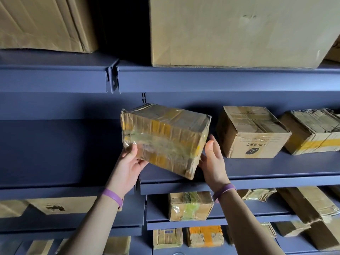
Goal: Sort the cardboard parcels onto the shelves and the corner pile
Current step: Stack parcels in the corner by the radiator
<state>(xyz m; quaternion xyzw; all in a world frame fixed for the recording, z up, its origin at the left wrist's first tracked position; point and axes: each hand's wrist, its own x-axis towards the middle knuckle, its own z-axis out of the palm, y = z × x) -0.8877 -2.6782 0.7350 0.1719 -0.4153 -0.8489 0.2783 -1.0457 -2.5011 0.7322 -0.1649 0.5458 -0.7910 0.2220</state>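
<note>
Taped parcel (pixel 163 138): a cardboard block wrapped in clear and yellow tape, held in the air in front of the middle shelf (pixel 276 166). It is tilted so that its left end is high and its lower right corner points down at the shelf's front lip. Whether that corner touches the lip cannot be told.

Left hand (pixel 128 164): grips the parcel's lower left corner. The thumb is pressed on the front face and the fingers (pixel 142 162) are curled beneath, pinching the cardboard between them.

Right hand (pixel 214 162): set against the parcel's right end. The fingers (pixel 202 160) are held together along the lower edge and the thumb stands straight up beside the end. Each wrist carries a purple wristband (pixel 113 196).

On the same shelf, just right of the parcel but apart from it, stands a leaf-printed box (pixel 252 133), with a flat taped bundle (pixel 312 131) further right.

The upper shelf (pixel 202 80) bears a large carton (pixel 239 32) and, to the left, a second carton (pixel 46 23).

Below, a small taped box (pixel 190 206) sits on the lower shelf (pixel 239 212).
</note>
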